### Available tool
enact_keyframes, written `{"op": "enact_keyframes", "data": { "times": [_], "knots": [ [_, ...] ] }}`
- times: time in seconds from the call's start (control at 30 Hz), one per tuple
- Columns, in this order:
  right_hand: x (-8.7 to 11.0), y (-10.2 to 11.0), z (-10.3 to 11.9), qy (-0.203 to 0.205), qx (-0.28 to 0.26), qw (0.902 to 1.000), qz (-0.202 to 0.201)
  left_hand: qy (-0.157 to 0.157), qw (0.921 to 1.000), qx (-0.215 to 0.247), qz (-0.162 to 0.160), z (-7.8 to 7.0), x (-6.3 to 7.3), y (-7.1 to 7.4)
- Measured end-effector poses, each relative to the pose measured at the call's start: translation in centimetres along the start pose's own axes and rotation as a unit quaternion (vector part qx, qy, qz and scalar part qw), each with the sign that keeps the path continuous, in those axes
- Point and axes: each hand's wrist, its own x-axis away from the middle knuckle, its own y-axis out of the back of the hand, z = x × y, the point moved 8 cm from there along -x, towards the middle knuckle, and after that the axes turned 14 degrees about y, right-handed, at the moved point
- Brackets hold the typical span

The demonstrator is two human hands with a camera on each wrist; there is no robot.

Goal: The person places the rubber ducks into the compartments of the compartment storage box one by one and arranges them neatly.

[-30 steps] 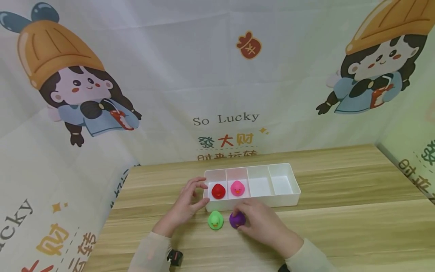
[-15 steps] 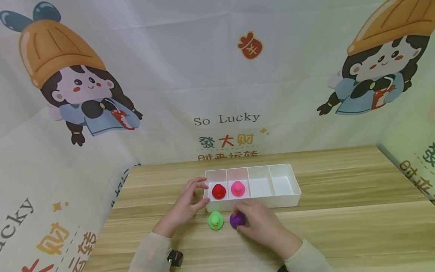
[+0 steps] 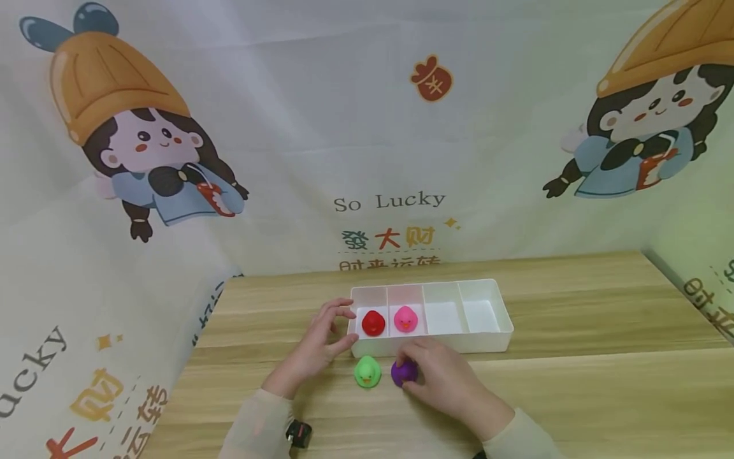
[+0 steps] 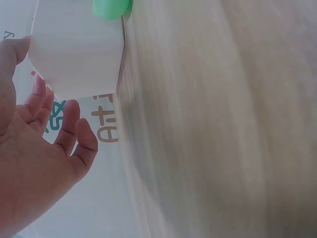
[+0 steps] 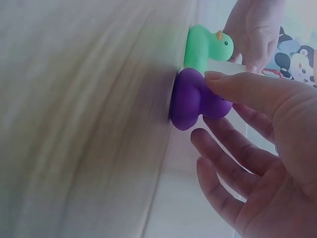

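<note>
In the head view my right hand (image 3: pixel 450 376) pinches a purple rubber duck (image 5: pixel 188 99) between thumb and fingers. The duck's base is on the table; its other fingers spread beside it in the right wrist view. Left of it stands a green rubber duck (image 3: pixel 367 372), untouched. My left hand (image 3: pixel 315 344) holds the left end of a white divided box (image 3: pixel 436 344), thumb at the near corner and forefinger at the far one. The left wrist view shows the remaining fingers loosely bent. A red duck (image 3: pixel 373 324) and a pink duck (image 3: pixel 406 319) sit in the box's two left compartments.
The wooden table (image 3: pixel 602 395) ends at a printed cloth backdrop (image 3: pixel 321 127) behind the box, with cloth at both sides too. Two compartments at the box's right hold nothing. A small black device (image 3: pixel 299 434) sits at the left wrist.
The whole head view has shifted slightly, so the scene appears a little farther right. Both hands, the ducks and the box keep their places relative to one another.
</note>
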Motion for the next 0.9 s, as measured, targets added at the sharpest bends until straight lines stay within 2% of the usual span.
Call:
{"op": "enact_keyframes", "data": {
  "times": [0.13,0.4,0.9],
  "knots": [
    [0.4,0.1,0.0,-0.002,0.003,1.0000,-0.007,-0.006,1.0000,-0.001,0.004,-0.1,0.0,-0.3],
    [0.3,1.0,0.1,0.008,0.006,0.9998,-0.019,-0.004,1.0000,-0.001,-0.001,0.0,0.0,0.0],
    [0.1,3.7,0.4,0.009,-0.004,0.9991,-0.042,-0.007,0.9999,-0.010,0.001,-0.1,-0.3,-0.2]
  ]
}}
